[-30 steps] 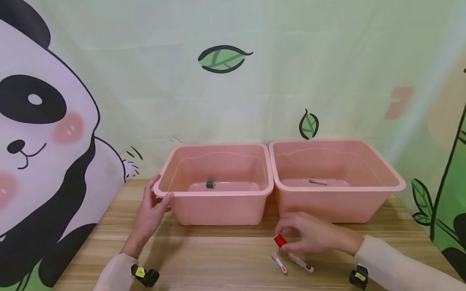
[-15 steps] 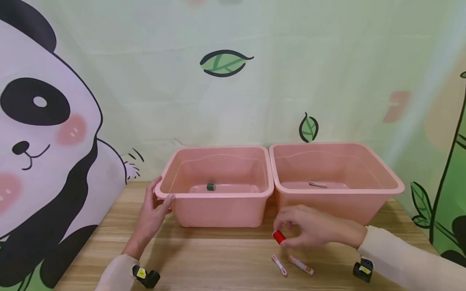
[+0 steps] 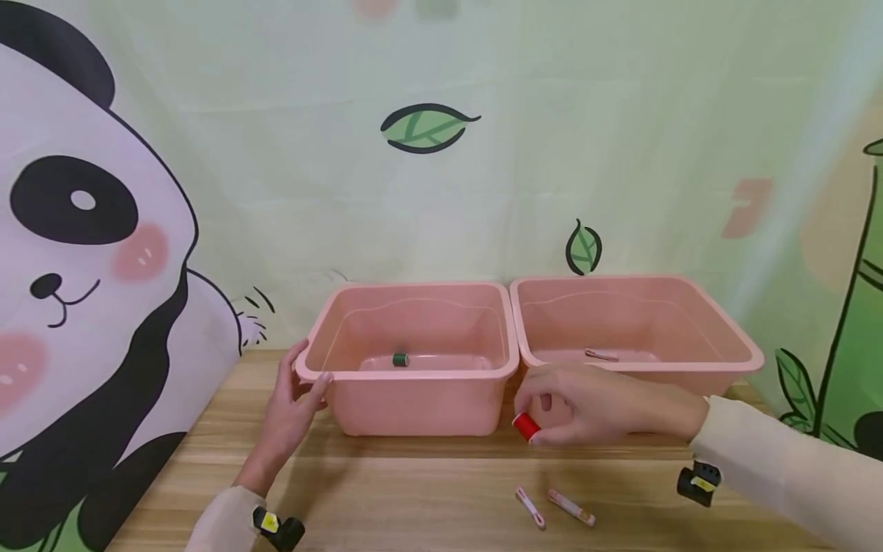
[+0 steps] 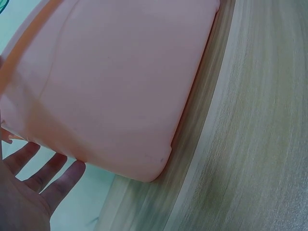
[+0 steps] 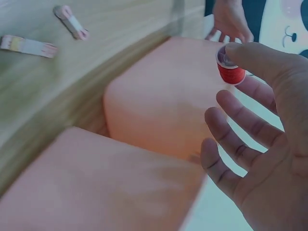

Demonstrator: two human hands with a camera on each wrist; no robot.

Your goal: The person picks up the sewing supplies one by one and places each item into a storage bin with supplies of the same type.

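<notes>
My right hand [image 3: 586, 402] pinches a red thread spool [image 3: 526, 427] between thumb and fingertip, in front of the right pink bin [image 3: 690, 367]. The right wrist view shows the spool's [image 5: 231, 72] hollow end, with the other fingers spread loosely. My left hand [image 3: 288, 418] holds the near left corner of the left pink bin [image 3: 414, 406], thumb on the front rim, fingers along the outer side. A green thread spool [image 3: 401, 359] lies inside that bin. A thin, pale pink bundle [image 3: 602, 355], probably a thread skein, lies in the right bin.
Two slim pink skeins with white bands, one [image 3: 530, 508] left of the other [image 3: 572, 507], lie on the wooden table [image 3: 386, 491] before the bins. The bins stand side by side, rims nearly touching. Behind hangs a printed green cloth [image 3: 276, 153] with a panda.
My right hand has lifted the red thread spool off the table, away from the skeins and up toward the right bin's front. My left hand stays on the left bin.
</notes>
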